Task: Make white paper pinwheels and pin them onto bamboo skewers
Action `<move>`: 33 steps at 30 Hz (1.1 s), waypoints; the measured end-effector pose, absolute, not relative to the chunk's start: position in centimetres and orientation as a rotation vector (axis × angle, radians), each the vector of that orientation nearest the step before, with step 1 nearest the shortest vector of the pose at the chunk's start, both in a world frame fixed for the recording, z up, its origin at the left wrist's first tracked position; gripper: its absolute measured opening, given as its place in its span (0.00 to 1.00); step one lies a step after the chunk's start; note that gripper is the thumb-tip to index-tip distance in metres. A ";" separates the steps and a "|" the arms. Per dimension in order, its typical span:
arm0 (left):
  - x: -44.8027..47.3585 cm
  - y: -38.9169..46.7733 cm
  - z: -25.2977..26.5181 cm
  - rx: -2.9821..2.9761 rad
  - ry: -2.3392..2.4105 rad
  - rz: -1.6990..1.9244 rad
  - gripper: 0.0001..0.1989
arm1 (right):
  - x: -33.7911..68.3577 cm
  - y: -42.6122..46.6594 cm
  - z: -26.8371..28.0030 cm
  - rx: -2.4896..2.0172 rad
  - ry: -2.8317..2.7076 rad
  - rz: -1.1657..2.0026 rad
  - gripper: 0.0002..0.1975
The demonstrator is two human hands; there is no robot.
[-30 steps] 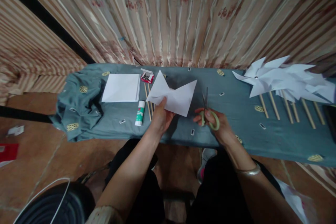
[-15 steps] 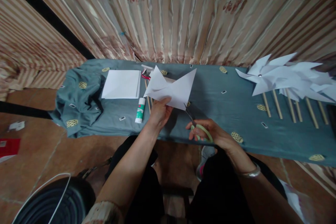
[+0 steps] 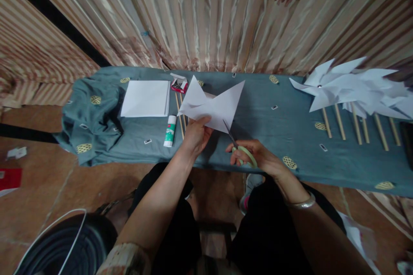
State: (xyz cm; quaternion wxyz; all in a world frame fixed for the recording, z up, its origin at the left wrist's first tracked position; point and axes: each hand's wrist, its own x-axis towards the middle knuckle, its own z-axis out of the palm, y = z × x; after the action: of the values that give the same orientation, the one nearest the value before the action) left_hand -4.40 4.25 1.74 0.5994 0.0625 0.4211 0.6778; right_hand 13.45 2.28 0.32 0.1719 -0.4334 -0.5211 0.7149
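Note:
My left hand (image 3: 197, 134) pinches a white sheet of paper (image 3: 217, 111) along its near edge. The paper is partly cut, with pointed flaps spreading up and apart at its far side. In my right hand (image 3: 254, 154) are scissors with pale green handles (image 3: 248, 157), fingers through the loops. Their dark blades lie over the paper's near right part, and the blades look nearly closed. To the left of the paper are a white and green glue stick (image 3: 170, 131) and thin wooden sticks (image 3: 180, 114), partly hidden by the paper and my hand.
A stack of white paper (image 3: 146, 99) lies on the left of the cloth-covered table (image 3: 274, 129). Behind the sticks is a small open red box (image 3: 179, 84) of metal pieces. Several paper pinwheels (image 3: 351, 88) on wooden sticks lie at the right. A curtain (image 3: 206, 17) hangs behind.
The scissors have moved up and left, so their blades now reach further over the paper. My left hand keeps its hold. The whole view has shifted slightly.

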 end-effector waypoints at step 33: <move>-4.1 4.1 1.4 0.160 0.964 1.567 0.27 | 13.3 2.1 0.1 -1.208 -1.473 2.002 0.20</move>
State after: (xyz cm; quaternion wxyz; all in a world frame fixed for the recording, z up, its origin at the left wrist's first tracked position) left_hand -4.10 4.14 1.38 0.6029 0.0692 0.4165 0.6769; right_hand 13.29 2.15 0.10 0.1877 -0.4294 -0.5236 0.7115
